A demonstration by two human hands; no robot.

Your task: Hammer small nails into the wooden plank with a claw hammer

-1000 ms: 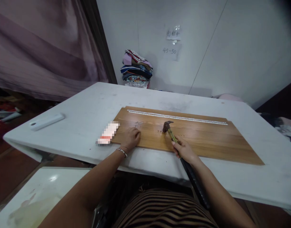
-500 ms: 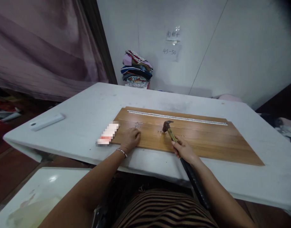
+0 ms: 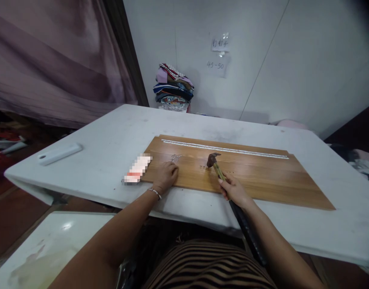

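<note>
My right hand (image 3: 235, 190) is wrapped around a claw hammer (image 3: 217, 167) with a yellowish upper shaft and a long dark grip. The hammer's head is over the middle of the wooden board (image 3: 268, 176), beside a short row of small nail heads (image 3: 203, 167); I cannot tell whether it touches the wood. At the board's left part rests my left hand (image 3: 166, 175), its fingers bent and closed, a metal bracelet at the wrist. What those fingers may hold is hidden. Just beyond them lie several loose nails (image 3: 176, 158).
Two pale marked strips (image 3: 226, 149) run along the board's far side. A blurred-out phone-sized object (image 3: 137, 168) lies at its left edge, on the white table (image 3: 106, 136). Farther left is a white handle-like object (image 3: 60, 154). Folded clothes (image 3: 174, 88) are stacked by the wall.
The hammer head has shifted very slightly to the right. My left hand, the nails and the board look the same as before.
</note>
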